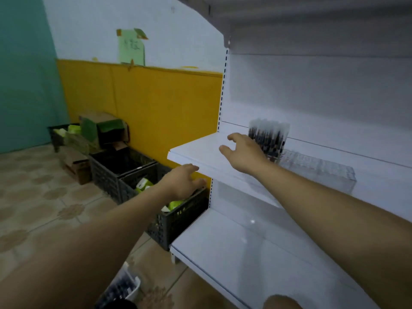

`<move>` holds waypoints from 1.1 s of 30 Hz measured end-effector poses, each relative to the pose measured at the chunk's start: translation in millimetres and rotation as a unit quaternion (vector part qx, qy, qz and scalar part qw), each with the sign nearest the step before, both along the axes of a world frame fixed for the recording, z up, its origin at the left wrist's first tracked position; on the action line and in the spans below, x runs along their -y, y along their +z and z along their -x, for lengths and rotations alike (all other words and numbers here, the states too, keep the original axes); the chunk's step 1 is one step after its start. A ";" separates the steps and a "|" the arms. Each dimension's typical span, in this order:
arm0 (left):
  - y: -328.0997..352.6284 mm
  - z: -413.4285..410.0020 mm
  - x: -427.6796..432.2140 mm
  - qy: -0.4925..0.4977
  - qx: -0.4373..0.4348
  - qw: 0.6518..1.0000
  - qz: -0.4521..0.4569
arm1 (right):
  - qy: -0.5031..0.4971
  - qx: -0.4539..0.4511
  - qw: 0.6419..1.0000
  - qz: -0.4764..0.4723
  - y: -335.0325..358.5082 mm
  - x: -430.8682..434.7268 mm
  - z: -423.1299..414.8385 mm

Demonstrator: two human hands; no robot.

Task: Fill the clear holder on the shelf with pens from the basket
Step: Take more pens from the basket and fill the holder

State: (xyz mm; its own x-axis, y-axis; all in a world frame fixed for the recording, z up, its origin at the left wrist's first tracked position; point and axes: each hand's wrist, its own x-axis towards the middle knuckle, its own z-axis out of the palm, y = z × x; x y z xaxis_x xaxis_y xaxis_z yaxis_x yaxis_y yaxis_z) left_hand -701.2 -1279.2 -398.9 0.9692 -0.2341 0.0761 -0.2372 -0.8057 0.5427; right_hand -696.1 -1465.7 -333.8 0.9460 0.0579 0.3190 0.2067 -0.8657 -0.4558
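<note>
A clear holder point(270, 139) stands upright on the white middle shelf point(200, 150), packed with several black pens with clear caps. My right hand point(244, 152) hovers just left of the holder, fingers spread, holding nothing. My left hand point(181, 180) reaches out below the shelf's front edge, over a dark crate, fingers apart and empty. A white basket point(124, 286) with dark pens sits on the floor near the bottom edge, partly cut off.
A flat clear plastic box point(318, 172) lies on the shelf right of the holder. Dark plastic crates point(176, 217) with green packs stand on the tiled floor along the yellow wall. Cardboard boxes point(104, 128) sit farther back. A lower white shelf point(245, 253) juts out below.
</note>
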 end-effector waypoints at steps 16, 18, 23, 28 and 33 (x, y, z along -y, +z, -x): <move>-77.7 108.5 -113.2 0.207 -0.117 0.971 -0.014 | 0.199 -0.149 0.966 0.069 -106.1 -154.1 22.3; -93.7 113.5 -129.6 0.232 -0.135 0.963 -0.023 | 0.228 -0.175 0.956 0.065 -126.8 -175.9 15.9; -149.4 114.2 -178.2 0.289 -0.197 0.937 -0.030 | 0.256 -0.234 0.934 0.088 -193.5 -230.9 -2.2; -222.6 101.8 -229.1 0.317 -0.263 0.911 -0.027 | 0.279 -0.306 0.904 0.103 -273.8 -273.9 -28.7; -308.8 71.1 -266.2 0.327 -0.327 0.886 -0.005 | 0.284 -0.369 0.873 0.145 -371.1 -311.9 -63.6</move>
State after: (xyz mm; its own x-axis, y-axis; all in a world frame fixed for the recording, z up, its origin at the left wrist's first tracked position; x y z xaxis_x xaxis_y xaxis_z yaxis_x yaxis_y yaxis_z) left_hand -772.3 -1013.0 -707.6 0.7331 0.3974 -0.5520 0.6465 -0.6593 0.3840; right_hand -632.5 -1153.8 -704.8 0.6797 0.5612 -0.4723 0.3825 -0.8206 -0.4246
